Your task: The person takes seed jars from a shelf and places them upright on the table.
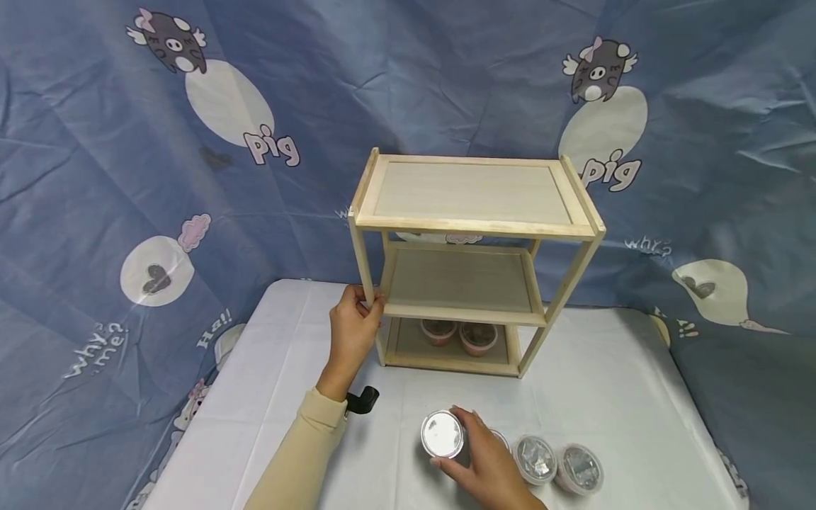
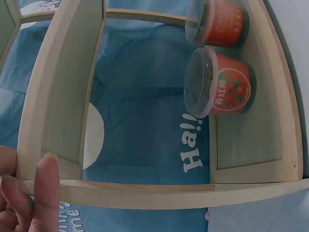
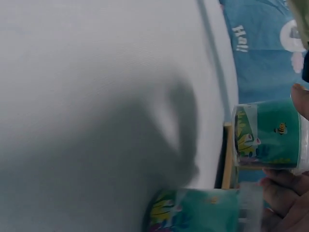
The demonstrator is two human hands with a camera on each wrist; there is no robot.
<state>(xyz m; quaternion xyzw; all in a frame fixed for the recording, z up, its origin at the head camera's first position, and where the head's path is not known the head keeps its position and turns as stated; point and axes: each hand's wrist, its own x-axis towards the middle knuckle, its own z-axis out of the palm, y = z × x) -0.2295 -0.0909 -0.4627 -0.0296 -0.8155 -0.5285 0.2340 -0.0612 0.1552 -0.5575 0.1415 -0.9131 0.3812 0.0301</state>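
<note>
Blue pig-print cloth [image 1: 446,85] backs our scene: our right hand [image 1: 489,460] grips a green tub [image 3: 270,137], lidded tubs [image 1: 535,459] just right of that hand; our left hand [image 1: 353,327] holds the wooden rack [image 1: 472,193]. A careless sideways swing could topple those tubs.

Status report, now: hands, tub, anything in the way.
Left hand gripping rack post. Right hand holding green tub. Bottom shelf partly taken by two red tubs.
</note>
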